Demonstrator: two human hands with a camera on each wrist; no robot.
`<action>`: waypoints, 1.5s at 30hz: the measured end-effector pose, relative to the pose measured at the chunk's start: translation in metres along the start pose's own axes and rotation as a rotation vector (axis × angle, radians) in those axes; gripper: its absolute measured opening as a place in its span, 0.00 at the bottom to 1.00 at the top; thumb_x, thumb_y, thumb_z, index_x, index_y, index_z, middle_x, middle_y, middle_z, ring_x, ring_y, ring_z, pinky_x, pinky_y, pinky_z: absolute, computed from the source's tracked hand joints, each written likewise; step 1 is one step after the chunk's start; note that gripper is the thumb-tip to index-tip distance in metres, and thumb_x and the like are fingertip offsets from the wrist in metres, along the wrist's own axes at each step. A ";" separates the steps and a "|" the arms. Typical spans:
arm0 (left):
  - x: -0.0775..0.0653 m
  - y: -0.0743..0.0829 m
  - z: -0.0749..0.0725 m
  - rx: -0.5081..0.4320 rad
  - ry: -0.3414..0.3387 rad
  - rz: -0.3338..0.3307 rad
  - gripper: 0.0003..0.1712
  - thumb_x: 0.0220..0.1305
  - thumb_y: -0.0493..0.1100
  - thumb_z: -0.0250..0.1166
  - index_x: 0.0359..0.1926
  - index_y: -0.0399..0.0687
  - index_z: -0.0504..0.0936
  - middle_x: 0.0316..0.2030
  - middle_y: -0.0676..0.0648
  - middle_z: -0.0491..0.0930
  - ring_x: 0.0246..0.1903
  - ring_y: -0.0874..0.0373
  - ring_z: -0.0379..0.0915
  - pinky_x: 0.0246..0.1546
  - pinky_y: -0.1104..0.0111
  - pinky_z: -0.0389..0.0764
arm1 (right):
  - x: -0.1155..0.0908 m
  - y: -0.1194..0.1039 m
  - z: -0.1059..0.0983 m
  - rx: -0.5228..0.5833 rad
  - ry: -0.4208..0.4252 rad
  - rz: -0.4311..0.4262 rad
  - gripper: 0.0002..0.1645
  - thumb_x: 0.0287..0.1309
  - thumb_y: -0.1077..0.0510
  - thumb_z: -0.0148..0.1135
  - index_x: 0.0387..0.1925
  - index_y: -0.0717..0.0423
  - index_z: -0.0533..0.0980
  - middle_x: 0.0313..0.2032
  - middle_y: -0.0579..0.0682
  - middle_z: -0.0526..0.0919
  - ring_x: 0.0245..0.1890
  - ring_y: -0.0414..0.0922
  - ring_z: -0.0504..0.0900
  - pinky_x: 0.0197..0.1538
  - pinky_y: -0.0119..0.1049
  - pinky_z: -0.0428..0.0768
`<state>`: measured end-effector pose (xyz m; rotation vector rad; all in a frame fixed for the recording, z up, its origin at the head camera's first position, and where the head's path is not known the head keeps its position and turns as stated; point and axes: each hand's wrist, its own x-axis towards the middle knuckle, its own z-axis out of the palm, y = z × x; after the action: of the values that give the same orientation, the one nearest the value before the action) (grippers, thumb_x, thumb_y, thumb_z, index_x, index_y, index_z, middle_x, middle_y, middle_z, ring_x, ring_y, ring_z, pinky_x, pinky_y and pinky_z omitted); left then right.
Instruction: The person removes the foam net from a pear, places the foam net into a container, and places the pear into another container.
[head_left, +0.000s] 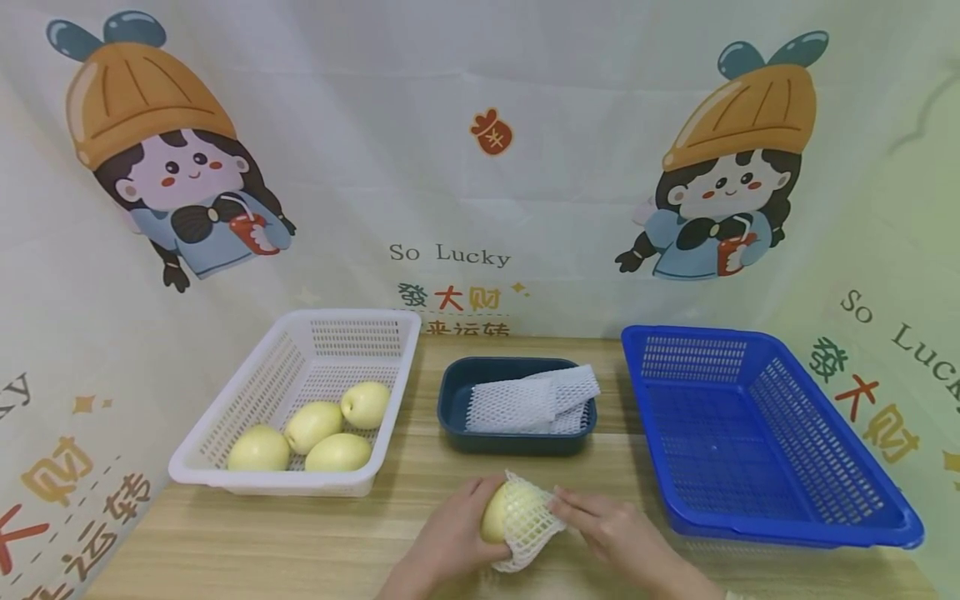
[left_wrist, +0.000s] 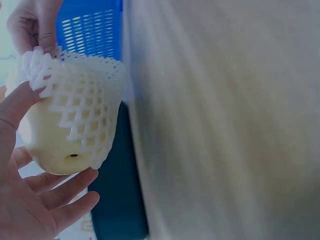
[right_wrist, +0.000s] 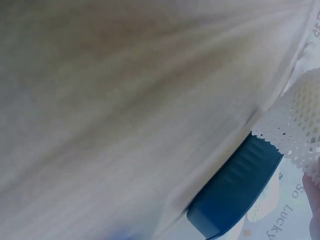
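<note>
A pale yellow pear [left_wrist: 52, 142] sits partly inside a white foam fruit net [head_left: 528, 521]. My left hand [head_left: 459, 529] grips the pear, with the thumb on one side and the fingers spread around the other. My right hand [head_left: 611, 529] pinches the gathered end of the foam net at the pear's right. In the left wrist view the bare end with its small dark stem pit faces the fingertips of the left hand. Only a bit of the right hand [right_wrist: 313, 205] shows at the edge of the right wrist view.
A white basket [head_left: 198, 477] at left holds several pears [head_left: 337, 452]. Behind the hands stands a dark teal tray [head_left: 517, 443] with several flat foam nets [head_left: 510, 406]. A blue basket [head_left: 712, 442] stands at right. A printed curtain [head_left: 450, 167] hangs behind the wooden table [head_left: 420, 492].
</note>
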<state>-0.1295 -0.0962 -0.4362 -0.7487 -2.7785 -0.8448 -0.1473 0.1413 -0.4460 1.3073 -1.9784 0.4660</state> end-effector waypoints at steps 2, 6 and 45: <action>0.000 0.001 -0.006 0.006 0.021 0.007 0.42 0.34 0.50 0.71 0.55 0.49 0.67 0.43 0.49 0.71 0.38 0.55 0.71 0.37 0.62 0.74 | 0.002 0.002 -0.001 -0.020 0.006 0.004 0.25 0.67 0.57 0.32 0.41 0.57 0.79 0.39 0.54 0.80 0.35 0.45 0.80 0.38 0.31 0.77; -0.002 0.004 -0.016 0.022 0.059 0.016 0.42 0.35 0.53 0.72 0.55 0.49 0.67 0.42 0.50 0.72 0.37 0.55 0.71 0.36 0.62 0.75 | 0.004 0.004 -0.004 -0.046 0.019 0.026 0.24 0.66 0.57 0.33 0.41 0.55 0.79 0.40 0.53 0.80 0.33 0.46 0.80 0.35 0.32 0.78; -0.019 -0.049 -0.160 0.393 0.316 -0.083 0.46 0.36 0.56 0.72 0.56 0.44 0.66 0.42 0.40 0.70 0.30 0.47 0.71 0.22 0.59 0.74 | 0.087 0.041 -0.044 -0.268 0.126 -0.101 0.24 0.62 0.67 0.33 0.44 0.56 0.78 0.41 0.56 0.79 0.38 0.49 0.79 0.19 0.37 0.76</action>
<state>-0.1392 -0.2282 -0.3318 -0.3955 -2.5803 -0.3652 -0.1888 0.1302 -0.3494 1.1723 -1.7912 0.2204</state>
